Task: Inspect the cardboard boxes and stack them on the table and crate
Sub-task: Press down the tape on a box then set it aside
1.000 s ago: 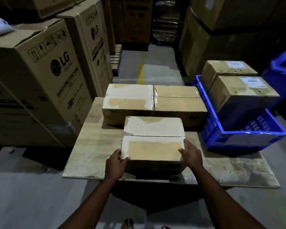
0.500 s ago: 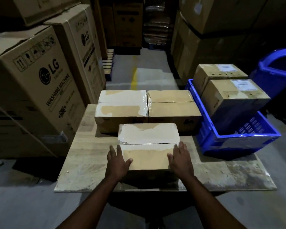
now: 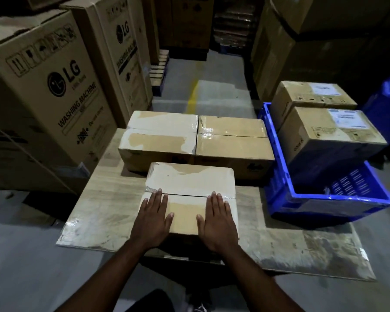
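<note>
Left hand (image 3: 152, 218) and right hand (image 3: 218, 221) lie flat, fingers straight, on the taped cardboard box (image 3: 189, 179) directly beneath, on the tabletop (image 3: 104, 199). Long axis left-right; both hands equally near.

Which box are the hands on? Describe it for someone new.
On the wooden table by the blue crate, two boxes sit side by side at the back. The front box stands alone before them, left hand and right hand flat on its top.
</note>
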A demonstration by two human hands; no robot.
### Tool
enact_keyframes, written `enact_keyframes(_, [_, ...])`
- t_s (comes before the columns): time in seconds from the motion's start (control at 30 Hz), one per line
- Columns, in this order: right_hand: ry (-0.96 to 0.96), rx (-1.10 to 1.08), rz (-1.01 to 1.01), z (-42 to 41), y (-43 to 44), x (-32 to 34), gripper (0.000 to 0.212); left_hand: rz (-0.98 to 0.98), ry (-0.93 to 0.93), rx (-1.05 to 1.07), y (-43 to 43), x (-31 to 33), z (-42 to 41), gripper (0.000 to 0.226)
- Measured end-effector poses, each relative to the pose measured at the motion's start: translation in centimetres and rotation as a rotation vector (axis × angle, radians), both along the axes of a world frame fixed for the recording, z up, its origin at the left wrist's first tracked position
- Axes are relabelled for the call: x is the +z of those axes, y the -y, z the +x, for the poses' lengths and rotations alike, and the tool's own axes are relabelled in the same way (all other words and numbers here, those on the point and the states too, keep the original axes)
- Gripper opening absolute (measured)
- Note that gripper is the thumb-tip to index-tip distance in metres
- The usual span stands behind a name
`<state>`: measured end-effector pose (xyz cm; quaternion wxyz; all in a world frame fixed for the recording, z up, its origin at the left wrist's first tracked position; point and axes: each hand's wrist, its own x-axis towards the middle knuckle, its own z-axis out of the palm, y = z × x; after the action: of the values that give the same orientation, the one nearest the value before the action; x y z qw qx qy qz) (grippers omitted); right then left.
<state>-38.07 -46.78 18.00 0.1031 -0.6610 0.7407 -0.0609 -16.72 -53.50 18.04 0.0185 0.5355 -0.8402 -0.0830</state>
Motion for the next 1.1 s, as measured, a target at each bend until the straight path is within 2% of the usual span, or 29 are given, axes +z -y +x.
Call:
enact_keyframes(0.13, [0.012,-0.010,-0.015,0.0,-0.1,-0.3,0.076,-0.001,0.025,-0.013,0.0,-0.3,-0.3,0.067])
enact_keyframes(0.37, [0.019,-0.013,0.007,-1.2,2.5,0.4,0.080,-0.024,-0.042,-0.059,3.3,-0.1,-0.7,0.083])
enact_keyframes(0.67, [-0.001,-0.034,0.029,-1.4,3.1,-0.1,0.081,-0.024,-0.005,-0.055,4.5,-0.8,-0.9,0.077])
enact_keyframes(0.93, [0.019,0.034,0.029,0.6,7.2,0.3,0.084,-0.031,-0.025,-0.155,6.8,-0.7,-1.9,0.076])
enact_keyframes(1.1, [-0.005,0.004,0.019,1.2,7.4,-0.2,0.082,-0.050,-0.022,-0.163,7.1,-1.4,-2.0,0.074])
